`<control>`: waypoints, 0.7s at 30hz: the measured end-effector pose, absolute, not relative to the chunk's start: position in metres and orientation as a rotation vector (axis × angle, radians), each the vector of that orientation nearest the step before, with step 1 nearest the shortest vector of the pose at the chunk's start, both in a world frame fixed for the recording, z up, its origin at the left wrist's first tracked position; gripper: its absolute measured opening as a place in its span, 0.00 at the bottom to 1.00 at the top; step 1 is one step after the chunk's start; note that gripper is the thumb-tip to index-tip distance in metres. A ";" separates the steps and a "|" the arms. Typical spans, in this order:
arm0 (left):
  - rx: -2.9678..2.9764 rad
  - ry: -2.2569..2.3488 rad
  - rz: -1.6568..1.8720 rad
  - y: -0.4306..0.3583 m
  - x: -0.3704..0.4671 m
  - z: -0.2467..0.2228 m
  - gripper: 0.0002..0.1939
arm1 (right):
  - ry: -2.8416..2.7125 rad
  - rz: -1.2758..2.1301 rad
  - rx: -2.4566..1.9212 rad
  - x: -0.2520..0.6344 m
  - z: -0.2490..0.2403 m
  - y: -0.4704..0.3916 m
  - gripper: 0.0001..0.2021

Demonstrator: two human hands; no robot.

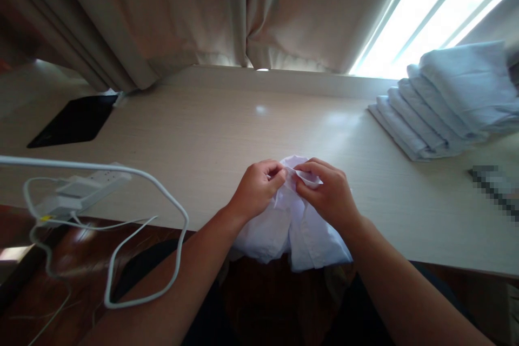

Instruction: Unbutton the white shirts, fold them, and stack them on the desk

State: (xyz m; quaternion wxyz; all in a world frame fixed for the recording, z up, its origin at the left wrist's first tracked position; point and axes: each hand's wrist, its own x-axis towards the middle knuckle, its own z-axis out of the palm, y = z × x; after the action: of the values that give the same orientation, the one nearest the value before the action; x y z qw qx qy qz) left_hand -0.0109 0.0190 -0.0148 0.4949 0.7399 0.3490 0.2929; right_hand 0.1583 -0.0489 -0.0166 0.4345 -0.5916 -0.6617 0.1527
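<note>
A white collared shirt (267, 230) lies at the near edge of the table, its lower part hanging over the edge. My left hand (259, 186) pinches one side of the cloth near the collar, thumb against the fingers. Close beside it, my right hand (324, 184) grips the other side of the collar opening the same way. The fingertips of both hands nearly meet at the front opening. Whether a button sits between them is too small to tell.
A stack of folded white cloth (446, 102) stands at the back right. A power strip (87, 192) and a looping white cable (184, 216) are at the left, the cable passing over my left forearm. A black mat (75, 121) lies farther back, before curtains (194, 11).
</note>
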 end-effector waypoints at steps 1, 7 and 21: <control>1.797 0.846 0.711 0.019 -0.011 -0.015 0.14 | -1.645 0.379 -1.473 0.158 -0.017 -0.049 0.06; 1.796 0.826 0.722 0.019 -0.011 -0.017 0.14 | -1.632 0.372 -1.454 0.158 -0.019 -0.049 0.06; 1.755 0.803 0.746 0.017 -0.011 -0.021 0.14 | -1.577 0.343 -1.465 0.154 -0.023 -0.050 0.06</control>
State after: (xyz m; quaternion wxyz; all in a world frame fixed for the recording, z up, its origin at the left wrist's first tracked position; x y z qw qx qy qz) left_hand -0.0107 0.0172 -0.0213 0.5111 0.7290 0.3336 0.3099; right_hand 0.1540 -0.0500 -0.0230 0.4627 -0.5960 -0.6412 0.1395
